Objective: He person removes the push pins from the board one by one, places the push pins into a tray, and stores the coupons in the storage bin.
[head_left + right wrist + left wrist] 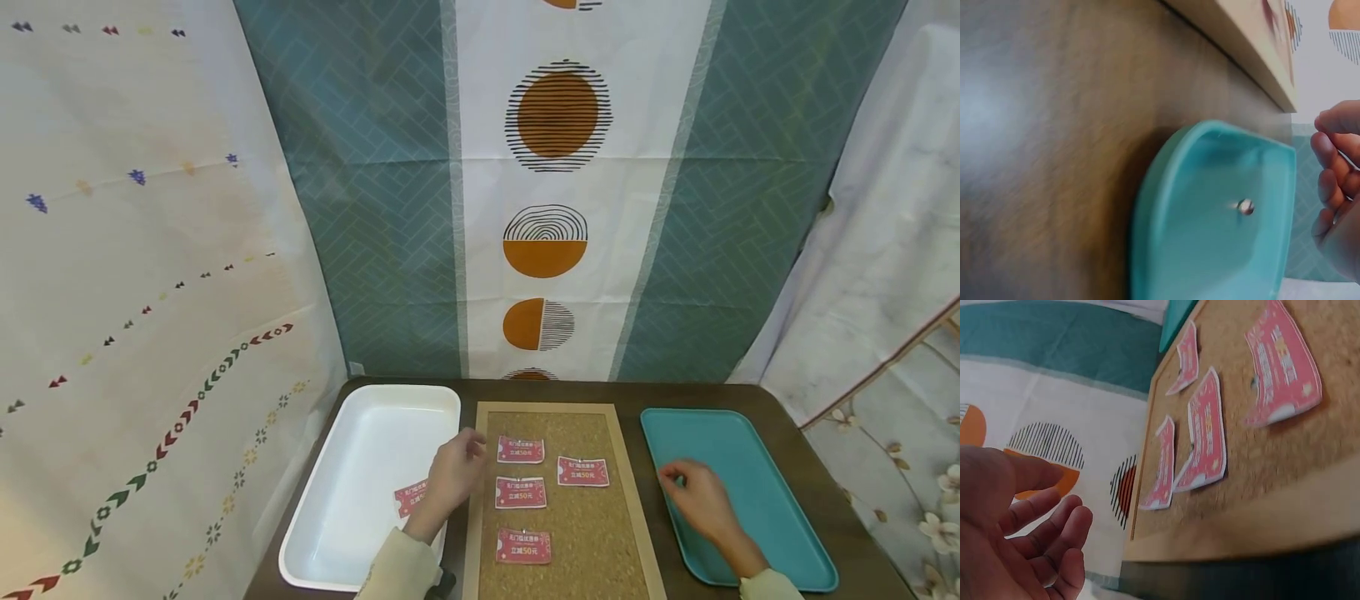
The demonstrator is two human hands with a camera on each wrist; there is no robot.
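Observation:
Several pink paper coupons (521, 492) are fixed to a wood-framed cork board (577, 542); small pins show at their top edges. Another coupon (408, 497) lies in a white tray (352, 467), partly hidden by my left arm. My left hand (457, 467) hovers at the board's left edge, fingers loosely bent and holding nothing, as the left wrist view shows. Over the teal tray (757, 475) is my right hand (699, 500), thumb and forefinger tips close together with nothing visible between them. A small shiny pin (1245, 207) sits inside that tray.
All of this stands on a dark brown table (630, 450). Behind it hangs a teal and white cloth (390, 208) with orange circles. Patterned pale curtains (150, 333) close off the left and right sides.

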